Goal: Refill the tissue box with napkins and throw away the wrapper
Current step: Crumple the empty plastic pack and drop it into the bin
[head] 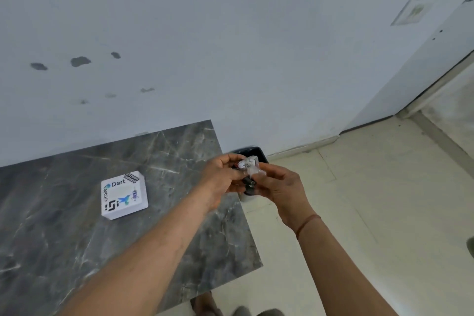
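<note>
Both hands crumple wrapper over bin.
Left hand [225, 177] and right hand [279, 187] pinch wrapper [248, 165] above black bin [259, 152]; loose plastic could miss, landing on floor [359, 213].

Two bare forearms, no sleeves in view. Left hand [221, 182] bare, no ring or band visible. Right hand [283, 188] bare; thin reddish-brown thread band [307, 224] around right wrist, at 5 o'clock from hand. Fingers unadorned.
</note>
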